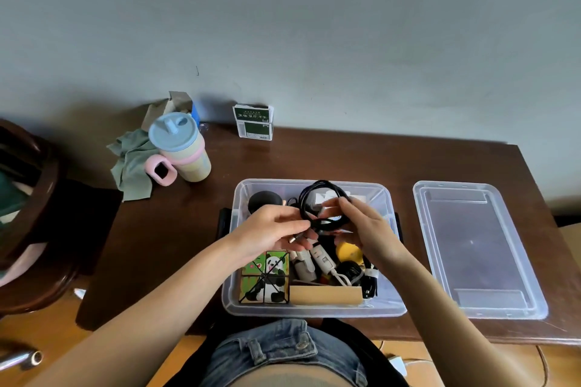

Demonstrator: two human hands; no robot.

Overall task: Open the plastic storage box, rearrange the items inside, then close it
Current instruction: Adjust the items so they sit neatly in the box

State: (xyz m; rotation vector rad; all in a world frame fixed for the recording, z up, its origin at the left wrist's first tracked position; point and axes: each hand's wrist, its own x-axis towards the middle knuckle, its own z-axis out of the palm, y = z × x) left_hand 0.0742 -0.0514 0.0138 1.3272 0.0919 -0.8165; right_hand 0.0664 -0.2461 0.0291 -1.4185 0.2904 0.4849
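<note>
The clear plastic storage box (309, 308) sits open on the brown worktop (314, 157), close to the front edge and near the middle. Its see-through lid (478, 248) lies flat on the worktop just beside the box, toward the right edge. Both hands are up over the box, holding a black cable (320, 198) wound into a loop. The left hand (270, 229) pinches the bottom of the loop, and a small metal plug (292, 239) sticks out by its fingers. The right hand (364, 226) curls its fingers round the other side of the loop. Inside the box, in the front left corner, there is a block with panda pictures (265, 276). Next to it is a flat brown card box (325, 294), some white gadgets (314, 259), a yellow thing (347, 253) and more black wire (349, 270). A dark round thing (264, 201) sits in the box's back left corner. Near the back left of the worktop stand a cup with a blue lid (180, 148), a green cloth (133, 163) and a small pink thing (160, 170). A green and white pack (253, 122) stands at the back edge.
</note>
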